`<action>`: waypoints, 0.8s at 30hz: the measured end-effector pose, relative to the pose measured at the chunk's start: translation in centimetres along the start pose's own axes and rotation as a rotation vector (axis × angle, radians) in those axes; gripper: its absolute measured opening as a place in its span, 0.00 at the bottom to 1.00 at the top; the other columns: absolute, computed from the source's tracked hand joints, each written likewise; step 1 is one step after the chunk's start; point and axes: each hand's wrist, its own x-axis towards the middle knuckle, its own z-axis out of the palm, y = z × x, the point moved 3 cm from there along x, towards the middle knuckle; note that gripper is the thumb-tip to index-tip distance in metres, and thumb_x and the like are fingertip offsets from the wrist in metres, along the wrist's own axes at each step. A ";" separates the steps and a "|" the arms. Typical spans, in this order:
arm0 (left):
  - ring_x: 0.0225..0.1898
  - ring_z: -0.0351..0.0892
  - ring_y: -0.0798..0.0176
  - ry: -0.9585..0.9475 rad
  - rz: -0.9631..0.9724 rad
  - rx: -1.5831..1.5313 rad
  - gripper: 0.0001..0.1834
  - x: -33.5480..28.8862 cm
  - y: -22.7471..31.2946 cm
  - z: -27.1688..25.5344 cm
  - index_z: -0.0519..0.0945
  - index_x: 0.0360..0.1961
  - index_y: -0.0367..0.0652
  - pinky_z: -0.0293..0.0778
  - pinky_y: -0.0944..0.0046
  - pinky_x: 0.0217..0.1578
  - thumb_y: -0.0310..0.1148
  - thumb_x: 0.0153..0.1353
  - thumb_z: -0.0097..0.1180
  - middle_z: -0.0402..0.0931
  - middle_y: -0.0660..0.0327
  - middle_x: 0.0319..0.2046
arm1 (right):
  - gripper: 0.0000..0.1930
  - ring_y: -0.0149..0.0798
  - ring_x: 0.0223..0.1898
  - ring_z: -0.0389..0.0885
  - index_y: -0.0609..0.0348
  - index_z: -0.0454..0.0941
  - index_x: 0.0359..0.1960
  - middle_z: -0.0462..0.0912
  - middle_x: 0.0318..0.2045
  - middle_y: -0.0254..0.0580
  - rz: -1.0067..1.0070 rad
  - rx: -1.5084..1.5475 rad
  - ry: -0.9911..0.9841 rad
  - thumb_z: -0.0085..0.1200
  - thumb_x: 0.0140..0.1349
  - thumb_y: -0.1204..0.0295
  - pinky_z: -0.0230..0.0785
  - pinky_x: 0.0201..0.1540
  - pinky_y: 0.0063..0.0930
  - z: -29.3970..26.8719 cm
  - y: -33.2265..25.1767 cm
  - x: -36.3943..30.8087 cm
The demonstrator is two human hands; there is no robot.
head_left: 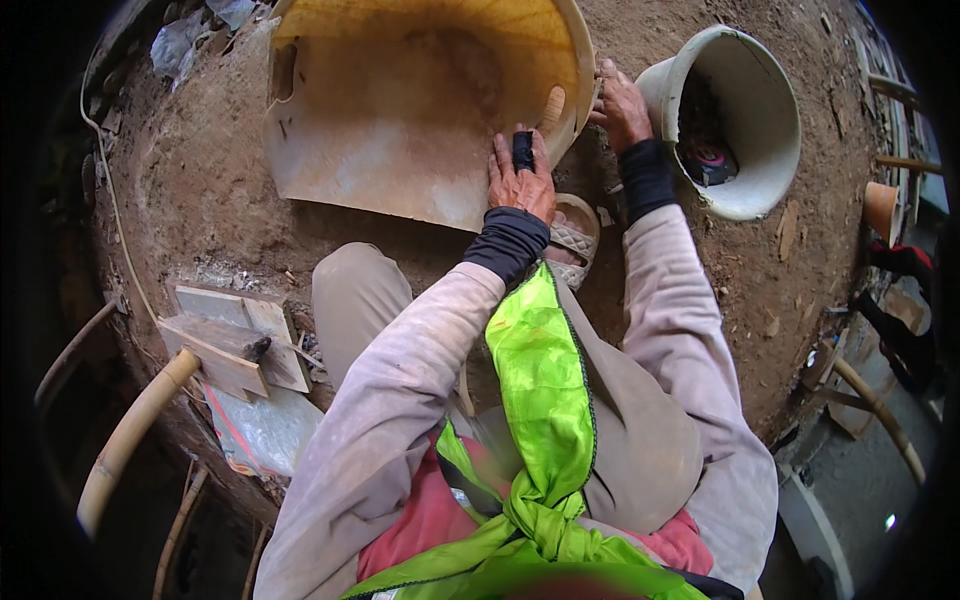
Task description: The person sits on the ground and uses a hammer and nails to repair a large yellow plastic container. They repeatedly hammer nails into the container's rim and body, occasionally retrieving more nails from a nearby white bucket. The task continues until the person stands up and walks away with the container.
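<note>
Cut tub: The yellowish, dirt-stained tub point(400, 120) is lying on the brown soil point(200, 210) ahead of the person, its hollow facing up and its near edge running fairly straight, as if cut.
Left hand: The left hand point(522, 182) is resting palm-down near the tub's near right corner, fingers extended, not clenched; black wrap is covering one finger.
Right hand: The right hand point(622, 108) is reaching to the tub's outer right side, between it and the pale bucket point(768, 125); its fingertips are partly hidden, so I cannot tell whether it is grasping.
Bucket: It is leaning with its mouth sideways, holding dark material.
Handling (judged): The wall is looking like thin plastic, so probably light for its bulk, stiff but somewhat springy; dusty faces may be slipping under flat fingers, and cut edges may be cracking or scratching.
Hold points (judged): The thick right rim and the left-side opening are offering the surest purchase.
</note>
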 end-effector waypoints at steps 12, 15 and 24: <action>0.75 0.56 0.35 0.094 0.061 -0.073 0.45 -0.4 -2.0 -0.5 0.54 0.76 0.35 0.60 0.39 0.71 0.32 0.60 0.59 0.58 0.41 0.74 | 0.08 0.51 0.40 0.87 0.60 0.86 0.42 0.88 0.39 0.52 -0.726 -0.615 0.455 0.58 0.63 0.74 0.79 0.46 0.40 -11.2 -17.0 -17.4; 0.74 0.57 0.33 0.101 0.109 -0.107 0.51 -0.2 -2.1 -0.5 0.51 0.77 0.36 0.60 0.37 0.70 0.32 0.55 0.64 0.59 0.38 0.73 | 0.10 0.52 0.38 0.88 0.57 0.87 0.40 0.88 0.36 0.52 -0.773 -1.024 0.254 0.59 0.61 0.68 0.80 0.44 0.41 -18.8 -15.2 -8.2; 0.73 0.58 0.32 0.079 0.125 -0.131 0.53 -0.4 -2.2 -0.9 0.50 0.78 0.35 0.59 0.40 0.71 0.34 0.56 0.67 0.58 0.37 0.73 | 0.11 0.58 0.41 0.88 0.53 0.88 0.39 0.88 0.41 0.57 -0.772 -1.468 -0.305 0.56 0.57 0.69 0.82 0.46 0.46 -18.6 -9.0 2.8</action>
